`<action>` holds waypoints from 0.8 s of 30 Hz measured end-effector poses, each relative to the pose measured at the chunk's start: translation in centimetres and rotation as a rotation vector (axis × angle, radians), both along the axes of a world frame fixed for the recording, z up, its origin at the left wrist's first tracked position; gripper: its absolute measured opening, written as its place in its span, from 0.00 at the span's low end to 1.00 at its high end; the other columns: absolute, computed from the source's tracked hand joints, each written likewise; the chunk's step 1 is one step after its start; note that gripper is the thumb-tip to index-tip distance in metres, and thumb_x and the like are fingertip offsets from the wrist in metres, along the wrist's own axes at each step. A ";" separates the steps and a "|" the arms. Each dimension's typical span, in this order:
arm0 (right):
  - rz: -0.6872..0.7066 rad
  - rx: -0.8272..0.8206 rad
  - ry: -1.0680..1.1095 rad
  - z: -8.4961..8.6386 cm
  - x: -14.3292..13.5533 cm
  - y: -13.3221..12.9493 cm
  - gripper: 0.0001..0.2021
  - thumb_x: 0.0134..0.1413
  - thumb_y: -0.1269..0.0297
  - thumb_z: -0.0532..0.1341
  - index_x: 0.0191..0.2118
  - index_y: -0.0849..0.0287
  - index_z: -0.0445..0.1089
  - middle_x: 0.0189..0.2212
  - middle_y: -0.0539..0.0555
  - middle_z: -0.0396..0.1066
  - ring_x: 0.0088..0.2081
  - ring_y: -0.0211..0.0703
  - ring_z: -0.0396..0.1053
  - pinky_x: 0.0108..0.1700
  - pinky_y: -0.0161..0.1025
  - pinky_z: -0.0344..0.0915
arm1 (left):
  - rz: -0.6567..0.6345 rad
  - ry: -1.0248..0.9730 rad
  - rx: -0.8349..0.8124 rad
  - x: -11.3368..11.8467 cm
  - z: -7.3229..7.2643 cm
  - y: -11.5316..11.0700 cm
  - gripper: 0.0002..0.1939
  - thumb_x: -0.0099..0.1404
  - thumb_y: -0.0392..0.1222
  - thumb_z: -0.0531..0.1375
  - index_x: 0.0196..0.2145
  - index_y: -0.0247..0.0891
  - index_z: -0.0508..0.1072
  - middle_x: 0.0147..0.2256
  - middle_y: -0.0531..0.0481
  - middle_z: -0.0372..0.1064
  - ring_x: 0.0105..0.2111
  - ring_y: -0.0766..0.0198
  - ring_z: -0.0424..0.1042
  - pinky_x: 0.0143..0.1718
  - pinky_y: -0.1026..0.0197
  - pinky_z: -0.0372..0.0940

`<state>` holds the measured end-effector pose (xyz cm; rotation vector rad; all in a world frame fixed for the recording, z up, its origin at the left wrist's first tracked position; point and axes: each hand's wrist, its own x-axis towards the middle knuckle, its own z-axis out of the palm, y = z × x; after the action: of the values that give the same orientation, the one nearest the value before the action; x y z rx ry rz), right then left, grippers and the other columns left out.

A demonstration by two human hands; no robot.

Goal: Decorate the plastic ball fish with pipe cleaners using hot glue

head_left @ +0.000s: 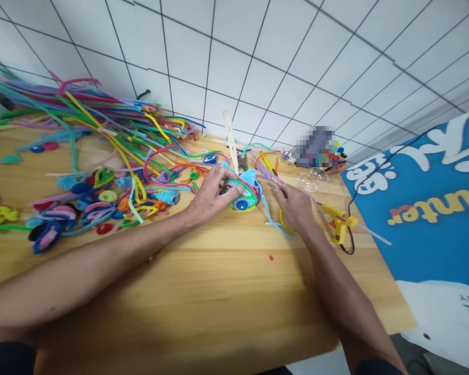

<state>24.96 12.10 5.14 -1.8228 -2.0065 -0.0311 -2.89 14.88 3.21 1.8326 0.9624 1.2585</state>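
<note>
Near the middle of the wooden table, my left hand [213,195] is closed on a colourful pipe-cleaner figure [245,197] with a blue round piece on its near side and a light blue pointed part on top. Just to the right of the figure, my right hand [293,205] has its fingers pressed together around something small and dark with a thin tip, too small to name. A light blue pipe cleaner [271,214] lies between the figure and my right hand. Behind the figure stands a pale upright strip [230,138].
Bundled pipe cleaners [113,112] and coiled pieces [97,200] cover the left side. A yellow glue gun [338,224] with a black cord lies at the right. Clear plastic domes [307,182] sit behind my right hand. A tiled wall [238,67] borders the table.
</note>
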 end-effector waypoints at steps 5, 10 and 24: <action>0.028 0.047 0.068 -1.5 -0.4 -1.7 0.10 0.66 0.56 0.61 0.42 0.56 0.75 0.37 0.57 0.79 0.39 0.51 0.74 0.45 0.48 0.70 | 0.031 -0.001 0.030 0.1 -0.1 0.1 0.15 0.63 0.49 0.68 0.42 0.42 0.70 0.42 0.50 0.69 0.43 0.58 0.70 0.46 0.55 0.67; 0.132 0.162 0.282 -0.1 -3.7 -3.3 0.12 0.65 0.55 0.64 0.49 0.55 0.73 0.47 0.59 0.79 0.49 0.53 0.76 0.54 0.54 0.72 | 0.004 -0.001 0.018 -0.1 0.2 -0.2 0.11 0.67 0.48 0.65 0.42 0.42 0.70 0.41 0.50 0.68 0.43 0.58 0.70 0.45 0.55 0.67; 0.120 -0.041 0.757 -0.7 -6.8 -1.2 0.21 0.57 0.55 0.67 0.54 0.54 0.68 0.57 0.62 0.75 0.58 0.53 0.73 0.58 0.54 0.73 | -0.043 -0.083 0.053 0.0 0.0 -0.6 0.11 0.75 0.50 0.58 0.43 0.42 0.74 0.43 0.49 0.71 0.45 0.58 0.71 0.49 0.55 0.67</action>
<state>18.16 10.88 4.42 -1.4203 -1.5558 0.6398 -2.92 14.28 3.25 1.8170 0.8479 1.3347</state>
